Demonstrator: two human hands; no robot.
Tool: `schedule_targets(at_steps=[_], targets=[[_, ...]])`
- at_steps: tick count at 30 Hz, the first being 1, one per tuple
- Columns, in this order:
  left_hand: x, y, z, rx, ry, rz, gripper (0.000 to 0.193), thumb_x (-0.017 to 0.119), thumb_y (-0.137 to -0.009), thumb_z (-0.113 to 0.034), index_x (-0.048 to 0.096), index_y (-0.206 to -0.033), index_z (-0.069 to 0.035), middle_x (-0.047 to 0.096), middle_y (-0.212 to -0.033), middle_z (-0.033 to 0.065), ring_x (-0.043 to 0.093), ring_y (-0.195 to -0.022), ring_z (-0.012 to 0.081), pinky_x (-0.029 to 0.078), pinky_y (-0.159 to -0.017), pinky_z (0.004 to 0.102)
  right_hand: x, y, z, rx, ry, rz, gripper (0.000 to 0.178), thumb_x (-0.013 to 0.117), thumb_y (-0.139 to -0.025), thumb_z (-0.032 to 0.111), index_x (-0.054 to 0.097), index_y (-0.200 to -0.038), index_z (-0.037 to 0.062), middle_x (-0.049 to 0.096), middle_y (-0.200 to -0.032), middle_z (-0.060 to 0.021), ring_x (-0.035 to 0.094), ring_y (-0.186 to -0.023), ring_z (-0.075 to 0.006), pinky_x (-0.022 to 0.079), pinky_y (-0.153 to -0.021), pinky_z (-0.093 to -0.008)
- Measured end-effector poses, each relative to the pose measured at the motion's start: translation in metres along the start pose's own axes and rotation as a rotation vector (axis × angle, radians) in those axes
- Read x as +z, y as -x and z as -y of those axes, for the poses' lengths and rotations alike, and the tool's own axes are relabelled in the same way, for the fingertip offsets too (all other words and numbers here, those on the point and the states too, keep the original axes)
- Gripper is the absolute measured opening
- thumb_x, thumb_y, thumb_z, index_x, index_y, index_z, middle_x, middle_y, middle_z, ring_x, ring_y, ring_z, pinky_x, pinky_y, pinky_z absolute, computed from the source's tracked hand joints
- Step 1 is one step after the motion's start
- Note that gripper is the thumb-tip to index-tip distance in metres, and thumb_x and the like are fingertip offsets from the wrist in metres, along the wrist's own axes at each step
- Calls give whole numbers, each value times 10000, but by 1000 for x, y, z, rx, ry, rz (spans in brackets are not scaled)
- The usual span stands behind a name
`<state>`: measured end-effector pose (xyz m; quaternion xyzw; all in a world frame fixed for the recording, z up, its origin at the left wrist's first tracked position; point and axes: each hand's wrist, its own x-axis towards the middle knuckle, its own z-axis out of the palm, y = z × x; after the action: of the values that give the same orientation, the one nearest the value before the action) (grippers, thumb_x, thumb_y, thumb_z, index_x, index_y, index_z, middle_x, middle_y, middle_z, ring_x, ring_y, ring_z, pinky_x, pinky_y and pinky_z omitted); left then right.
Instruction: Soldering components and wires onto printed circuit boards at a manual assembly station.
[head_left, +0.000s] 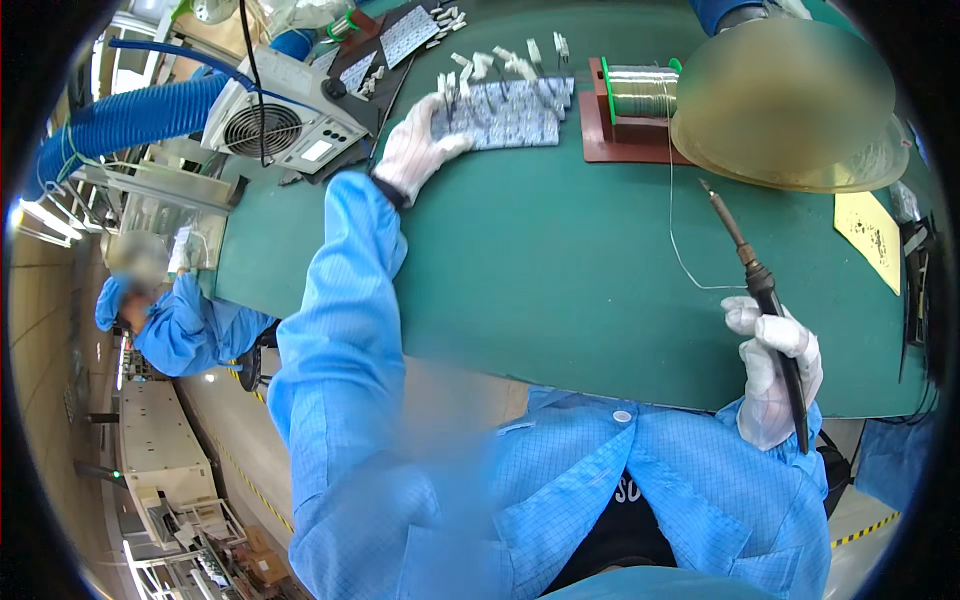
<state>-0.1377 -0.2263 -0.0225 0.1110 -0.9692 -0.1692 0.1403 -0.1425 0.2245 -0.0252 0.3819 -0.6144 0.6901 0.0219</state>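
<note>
My left hand (415,150), in a white glove, grips the left edge of a light-blue panel of small blocks (520,118), thumb and fingers spread along its side. White connectors on short dark leads (520,68) stand along the panel's far side. A soldering iron (765,290) is in my gloved right hand (775,375), its tip angled up and away to the left, clear of the panel. Thin solder wire (677,245) hangs in a curve from a green-flanged spool (642,90) and ends at my right fingertips.
The spool sits on a reddish-brown stand (597,140). Beside it is a large rounded, blurred shape (785,105). A yellow sponge sheet (868,238) lies far right. A grey fan unit (280,125) with a blue hose (130,120) stands left. A co-worker in blue (195,325) sits beyond.
</note>
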Motion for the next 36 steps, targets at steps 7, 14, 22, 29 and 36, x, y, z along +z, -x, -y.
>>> schedule_targets(at_steps=[7, 14, 22, 29, 36], targets=[[39, -144, -10, 25, 36, -16, 743, 742, -679, -492, 539, -1194, 5, 553, -1192, 217, 534, -1122, 329, 406, -966, 386, 2, -8, -4, 50, 23, 14, 152, 595, -820, -22, 614, -932, 77, 648, -881, -171, 643, -838, -267, 510, -732, -337], [64, -208, -6, -158, -233, -358, 442, 533, -864, -467, 600, -1130, -120, 576, -1116, 163, 522, -1082, 318, 413, -924, 404, 0, -6, -9, 128, -54, -149, 102, 560, -810, -16, 594, -907, -9, 644, -853, -183, 642, -815, -267, 515, -754, -358], [36, -226, 171, -355, -885, -320, 537, 601, -811, -314, 463, -1312, -182, 636, -1098, 167, 538, -1100, 333, 328, -980, 415, 5, -9, -12, 180, -152, -100, 121, 553, -771, -12, 588, -877, 34, 650, -795, -187, 650, -769, -291, 540, -710, -395], [7, -189, 80, 178, -1016, -395, 144, 511, -843, -214, 613, -900, -130, 641, -852, 56, 612, -846, 246, 463, -714, 432, 7, -9, -18, 162, -88, -140, 173, 522, -771, -48, 589, -911, 29, 651, -805, -179, 650, -784, -294, 541, -694, -381], [-67, -45, -6, 502, -805, -737, 221, 662, -702, -287, 578, -820, -121, 557, -754, 45, 548, -728, 235, 412, -674, 382, 10, -7, -13, 103, -87, -169, 141, 529, -786, -33, 590, -907, 7, 646, -793, -169, 647, -776, -299, 533, -696, -398]])
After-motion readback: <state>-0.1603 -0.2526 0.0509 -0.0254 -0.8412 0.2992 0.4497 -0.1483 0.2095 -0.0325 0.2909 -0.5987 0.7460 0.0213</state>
